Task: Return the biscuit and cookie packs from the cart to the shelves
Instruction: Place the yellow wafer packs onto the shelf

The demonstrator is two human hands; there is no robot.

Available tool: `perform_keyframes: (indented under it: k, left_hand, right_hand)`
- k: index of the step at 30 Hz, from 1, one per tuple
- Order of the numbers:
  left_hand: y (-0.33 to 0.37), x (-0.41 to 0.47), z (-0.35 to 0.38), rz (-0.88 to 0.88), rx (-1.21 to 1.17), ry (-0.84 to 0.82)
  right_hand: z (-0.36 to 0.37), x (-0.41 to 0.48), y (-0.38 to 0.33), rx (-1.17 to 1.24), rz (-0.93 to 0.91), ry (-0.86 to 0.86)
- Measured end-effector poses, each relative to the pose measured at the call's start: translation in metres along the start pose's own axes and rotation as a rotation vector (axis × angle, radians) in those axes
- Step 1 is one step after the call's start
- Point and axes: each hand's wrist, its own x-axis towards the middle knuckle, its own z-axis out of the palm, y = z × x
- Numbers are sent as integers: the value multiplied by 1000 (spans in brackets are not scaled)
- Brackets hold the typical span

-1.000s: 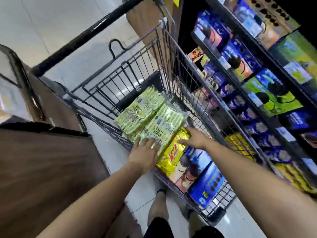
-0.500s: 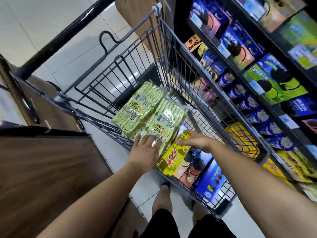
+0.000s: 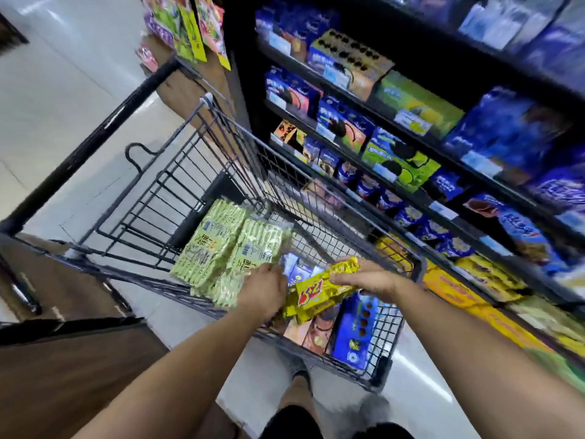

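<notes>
Left hand point(image 3: 264, 289) sits low in the cart point(image 3: 383, 370) at the green packs point(image 3: 221, 248). Its fingers are bent, but it's too blurry to tell if they grip anything. Right hand point(image 3: 368, 278) has fingers wrapped round the yellow pack point(image 3: 319, 293), held above the blue boxes point(image 3: 354, 334). Smeared biscuit shelves point(image 3: 449, 158) on the right, pale tiled floor point(image 3: 63, 90).
</notes>
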Motion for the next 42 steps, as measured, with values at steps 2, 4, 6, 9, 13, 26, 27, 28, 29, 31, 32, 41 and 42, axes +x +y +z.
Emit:
perform_keyframes:
  k: [2,4,6,9,13,26,27,28,29,31,32,41,42]
  left_hand:
    - [34,1,-5,-65,-239,-2]
    - [73,-3,-7,-160,-474,-49]
    - [116,-12,-4,-242,-713,-138]
    - [186,-33,6,-214,-974,-255]
    - [292,-69,30,-31,-950,-311]
    - [595,-189,118,252,-730,-468]
    - [612,-197,122,264,-729,-495]
    - [627,-204,126,288,-712,-518]
    - [640,-211,128,324,-685,-527]
    - [667,-223,132,403,-640,-548]
    - [680,-229,133,437,-620,-575]
    - [782,-309,144,719,-491,-605]
    - [792,-319,147,741,-491,-597]
  right_hand:
    - [-24,-29,6,100,-46,91]
    - [-50,-63,15,224,-79,153]
    - [-77,-99,31,329,-128,201]
    - [-118,-162,66,479,-174,271]
    - [-167,-257,123,449,-217,382]
    - [-259,-513,304,834,-310,800]
    - [-261,-530,313,859,-301,820]
    - [-261,-547,323,875,-293,840]
    - [-261,-562,332,878,-285,864]
    - [-259,-590,349,860,-273,930]
    - [-257,-602,356,853,-273,985]
    - [-268,-698,410,889,-449,1474]
    - [-271,-709,413,865,-440,1505]
